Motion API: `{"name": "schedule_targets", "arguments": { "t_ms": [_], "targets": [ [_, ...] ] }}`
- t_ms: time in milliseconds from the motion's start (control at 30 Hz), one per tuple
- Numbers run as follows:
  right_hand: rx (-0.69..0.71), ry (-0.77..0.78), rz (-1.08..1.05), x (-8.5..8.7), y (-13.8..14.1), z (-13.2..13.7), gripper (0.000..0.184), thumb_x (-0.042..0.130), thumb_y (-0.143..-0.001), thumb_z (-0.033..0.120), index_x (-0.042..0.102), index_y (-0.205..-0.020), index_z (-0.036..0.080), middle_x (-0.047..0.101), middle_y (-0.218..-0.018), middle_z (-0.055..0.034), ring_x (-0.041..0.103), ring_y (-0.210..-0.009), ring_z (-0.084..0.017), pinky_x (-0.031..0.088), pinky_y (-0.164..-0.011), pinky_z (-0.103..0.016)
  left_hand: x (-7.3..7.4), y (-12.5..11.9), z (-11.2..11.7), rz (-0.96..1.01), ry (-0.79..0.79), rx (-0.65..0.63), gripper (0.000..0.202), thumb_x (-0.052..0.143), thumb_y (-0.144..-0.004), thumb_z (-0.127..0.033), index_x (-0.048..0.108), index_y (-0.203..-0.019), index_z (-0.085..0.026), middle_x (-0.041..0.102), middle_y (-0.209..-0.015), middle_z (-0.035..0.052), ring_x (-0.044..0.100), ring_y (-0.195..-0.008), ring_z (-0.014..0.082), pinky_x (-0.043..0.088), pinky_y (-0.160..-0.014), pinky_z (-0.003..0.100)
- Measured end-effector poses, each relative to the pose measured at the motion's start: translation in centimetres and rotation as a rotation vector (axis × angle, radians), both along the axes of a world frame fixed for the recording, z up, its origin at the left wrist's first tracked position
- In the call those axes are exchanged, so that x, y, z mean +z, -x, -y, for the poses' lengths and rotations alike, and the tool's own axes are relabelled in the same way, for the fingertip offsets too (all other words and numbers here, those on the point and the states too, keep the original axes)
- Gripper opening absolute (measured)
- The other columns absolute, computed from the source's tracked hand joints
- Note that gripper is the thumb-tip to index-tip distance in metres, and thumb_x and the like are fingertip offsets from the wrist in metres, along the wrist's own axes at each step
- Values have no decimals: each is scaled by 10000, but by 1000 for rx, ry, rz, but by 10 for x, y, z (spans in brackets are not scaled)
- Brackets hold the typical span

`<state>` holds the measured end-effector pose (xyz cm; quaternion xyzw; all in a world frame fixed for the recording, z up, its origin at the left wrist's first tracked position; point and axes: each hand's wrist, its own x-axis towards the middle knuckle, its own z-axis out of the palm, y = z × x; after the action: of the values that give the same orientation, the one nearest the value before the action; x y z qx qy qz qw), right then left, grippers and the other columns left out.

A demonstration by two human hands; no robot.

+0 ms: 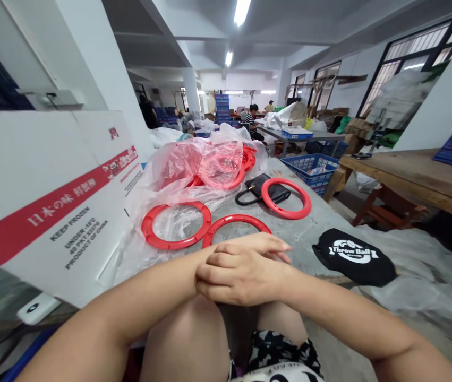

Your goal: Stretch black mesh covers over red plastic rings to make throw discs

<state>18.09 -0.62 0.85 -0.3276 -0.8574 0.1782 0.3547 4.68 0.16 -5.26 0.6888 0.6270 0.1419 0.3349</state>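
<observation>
The red rings [173, 245] were glossy smooth plastic, the bag [194, 164] crinkled clear film, the black pouch [355, 257] matt cloth.

Bright, even light comes from ceiling tubes [241, 10] and from daylight through the barred windows [417, 48] on the right. Shadows on the worktop [309, 233] are soft and faint. The plastic bag [210, 159] throws white glare; the red rings [173, 244] shine dully. Wide-angle distortion bends the edges, and the far room looks slightly soft.
</observation>
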Motion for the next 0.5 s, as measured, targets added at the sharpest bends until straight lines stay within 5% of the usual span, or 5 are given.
{"name": "schedule_targets", "arguments": {
  "t_ms": [100, 200, 267, 400, 500],
  "targets": [
    [-223, -138, 76, 3, 4, -8, 156, 653, -896, 435, 781, -964, 378, 734, -737, -42, 730, -779, -339, 585, -681, -574, 2, 2, 32, 240, -6, 247, 683, 6, -1003, -565, 565, -1270, -278, 627, -1001, 133, 621, -952, 327, 498, -683, 546],
    [227, -614, 184, 22, -25, -3, 83, 676, -900, 334, 758, -905, 330, 738, -775, -27, 687, -710, -264, 555, -605, -452, 17, -13, 54, 623, -58, 352, 506, 344, -946, -684, 610, -1140, -300, 610, -961, 104, 614, -825, 249, 479, -581, 384],
    [421, -767, 234, 39, -45, 7, 75, 686, -889, 258, 718, -830, 291, 754, -873, 5, 659, -746, -192, 534, -660, -364, 28, -29, 64, 819, -80, 428, 397, 509, -899, -637, 640, -1067, -303, 606, -943, 88, 585, -743, 202, 451, -538, 321],
    [498, -1078, 277, 67, -44, 31, 104, 630, -930, 255, 713, -876, 225, 718, -913, -19, 571, -764, -168, 463, -683, -338, 47, -56, 74, 883, -113, 612, 264, 576, -891, -529, 640, -908, -273, 581, -796, 54, 558, -669, 188, 451, -532, 308],
    [570, -1048, 440, 83, -15, 46, 254, 675, -919, 344, 682, -1171, 318, 664, -1253, 28, 572, -1030, -179, 490, -863, -331, 60, -73, 71, 689, -147, 643, 266, 504, -921, -493, 612, -863, -258, 584, -747, 41, 624, -797, 245, 520, -633, 376]
  ]
}}
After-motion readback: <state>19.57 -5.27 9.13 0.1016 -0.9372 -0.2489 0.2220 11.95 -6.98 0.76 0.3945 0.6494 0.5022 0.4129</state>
